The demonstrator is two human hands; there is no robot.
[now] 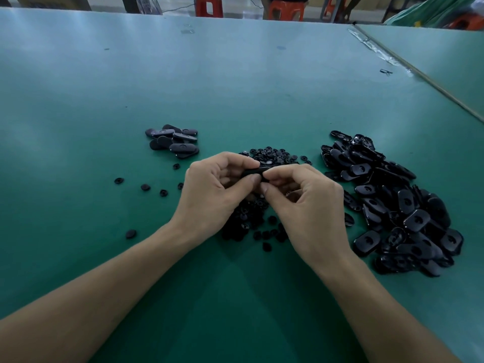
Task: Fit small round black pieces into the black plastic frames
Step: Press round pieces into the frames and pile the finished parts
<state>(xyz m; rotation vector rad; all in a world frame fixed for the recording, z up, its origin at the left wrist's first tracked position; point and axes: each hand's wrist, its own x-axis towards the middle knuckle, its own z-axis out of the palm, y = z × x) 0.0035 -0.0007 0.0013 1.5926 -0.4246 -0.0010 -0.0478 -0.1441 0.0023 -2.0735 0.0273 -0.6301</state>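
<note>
I see my left hand point(212, 189) and right hand point(306, 200) both pinch one black frame point(252, 172) in their grip, over the small round pieces point(272, 154) on the green surface point(235, 87).

My left hand point(209, 189) and my right hand point(306, 203) meet above the green bench point(235, 74), fingers curled, both pinching one black frame point(255, 172) by its ends. Whether a round piece sits in it I cannot tell. Beneath and just beyond my hands lies a heap of small round pieces point(272, 154); a few loose round pieces point(145, 187) are scattered to the left. To my right spreads a large pile of frames point(392, 203). Farther off on the left sits a small cluster of frames point(172, 141), well apart from the big pile. Past the bench's far edge stand red stools point(209, 6).
</note>
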